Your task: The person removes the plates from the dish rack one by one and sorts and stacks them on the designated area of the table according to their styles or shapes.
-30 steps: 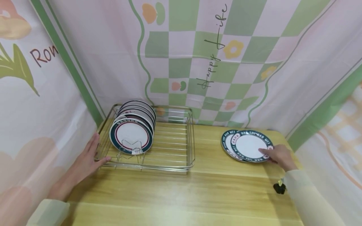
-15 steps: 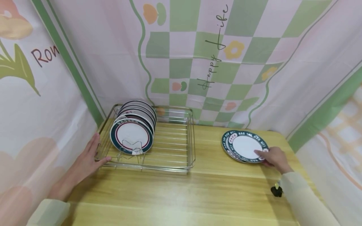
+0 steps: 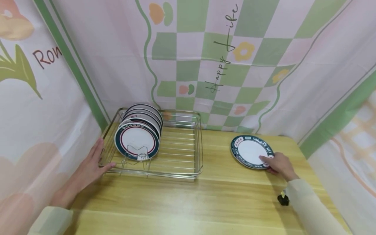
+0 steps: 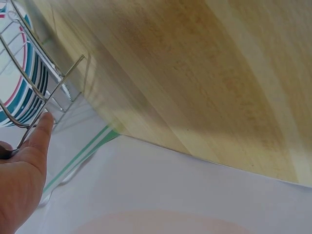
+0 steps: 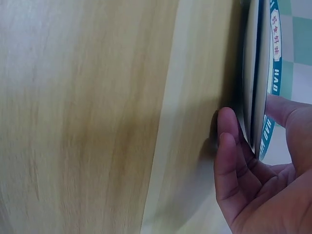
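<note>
Toward the table's right end lies a small stack of two plates [image 3: 253, 150] with green lettered rims, one nearly covering the other. My right hand [image 3: 279, 164] pinches its near right edge, thumb on the top face and fingers beneath; the right wrist view shows both plate edges [image 5: 253, 73] beside the fingers. At left stands a wire dish rack [image 3: 179, 160] holding several upright plates [image 3: 137, 140]. My left hand [image 3: 92, 161] rests against its front left corner, fingers along the side and thumb at the front rim. The left wrist view catches the thumb [image 4: 36, 146] touching the wire.
The wooden table [image 3: 176, 202] runs along the front. Behind it hangs a checked green and white cloth [image 3: 217, 71], with more cloth at both sides. A small black object [image 3: 283, 199] hangs by the right sleeve. The rack's right part shows bare wires.
My right hand has slid the top plate leftward, so it now covers most of the plate under it. The left hand and the rack have stayed in place.
</note>
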A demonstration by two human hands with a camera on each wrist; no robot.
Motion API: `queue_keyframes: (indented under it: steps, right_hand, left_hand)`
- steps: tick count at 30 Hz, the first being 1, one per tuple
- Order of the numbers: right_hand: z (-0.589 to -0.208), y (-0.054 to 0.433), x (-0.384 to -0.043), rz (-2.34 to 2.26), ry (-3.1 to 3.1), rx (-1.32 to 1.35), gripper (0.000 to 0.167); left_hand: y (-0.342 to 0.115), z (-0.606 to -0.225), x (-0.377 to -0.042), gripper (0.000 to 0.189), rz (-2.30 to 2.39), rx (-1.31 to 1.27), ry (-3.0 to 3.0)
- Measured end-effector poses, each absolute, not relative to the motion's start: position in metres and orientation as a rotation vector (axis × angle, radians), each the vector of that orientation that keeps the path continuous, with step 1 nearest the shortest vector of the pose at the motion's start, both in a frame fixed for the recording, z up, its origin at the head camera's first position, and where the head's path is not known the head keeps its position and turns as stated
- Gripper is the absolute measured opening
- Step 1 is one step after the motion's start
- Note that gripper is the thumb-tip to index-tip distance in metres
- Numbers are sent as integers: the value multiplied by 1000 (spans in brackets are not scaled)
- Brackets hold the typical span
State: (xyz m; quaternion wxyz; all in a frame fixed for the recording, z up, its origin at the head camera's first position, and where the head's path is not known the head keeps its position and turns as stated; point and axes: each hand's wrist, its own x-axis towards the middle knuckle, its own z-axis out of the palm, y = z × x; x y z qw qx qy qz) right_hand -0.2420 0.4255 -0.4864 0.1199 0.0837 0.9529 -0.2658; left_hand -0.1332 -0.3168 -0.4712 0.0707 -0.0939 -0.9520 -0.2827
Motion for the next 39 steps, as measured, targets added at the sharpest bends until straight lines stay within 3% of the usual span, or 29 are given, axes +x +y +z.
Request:
queue_keyframes:
  steps: [21, 30, 39]
  right_hand:
    - [-483, 414, -242, -723, 2781, 215, 61]
    - [-469, 432, -249, -503, 2906, 294, 100]
    - [-442, 422, -256, -501, 3007, 249, 100]
  left_hand:
    - [-316, -471, -133, 113, -847, -287, -2862]
    - [-317, -471, -134, 112, -846, -280, -2868]
    - [-318, -471, -134, 113, -857, -263, -2878]
